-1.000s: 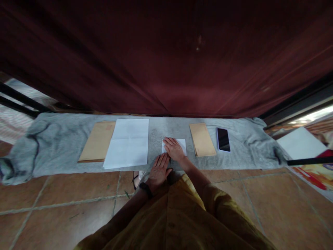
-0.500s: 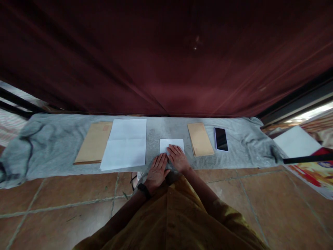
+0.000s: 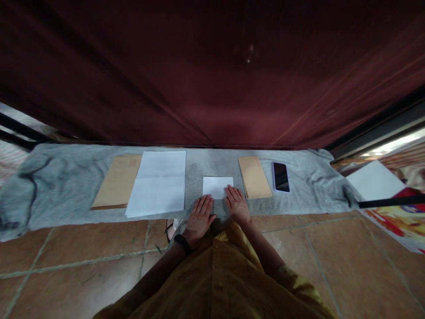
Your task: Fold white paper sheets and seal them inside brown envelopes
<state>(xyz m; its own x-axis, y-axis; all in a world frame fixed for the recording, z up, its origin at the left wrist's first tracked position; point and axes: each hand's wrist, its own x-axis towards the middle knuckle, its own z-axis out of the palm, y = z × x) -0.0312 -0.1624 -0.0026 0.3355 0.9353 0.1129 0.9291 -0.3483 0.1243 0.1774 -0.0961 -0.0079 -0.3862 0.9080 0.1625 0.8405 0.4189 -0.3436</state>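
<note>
Left hand [image 3: 199, 217] and right hand [image 3: 238, 207] flat, gripping nothing, at small white paper [image 3: 216, 186]: likely light, creasable; best held by edges.

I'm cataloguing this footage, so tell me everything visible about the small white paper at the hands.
The small white paper looks like a plain rectangle, unmarked where visible. It lies flat on the grey cloth, between the large white sheets and a tan paper stack, apart from both. The left hand covers its near left corner, the right hand its near right. Its layers can't be told.
</note>
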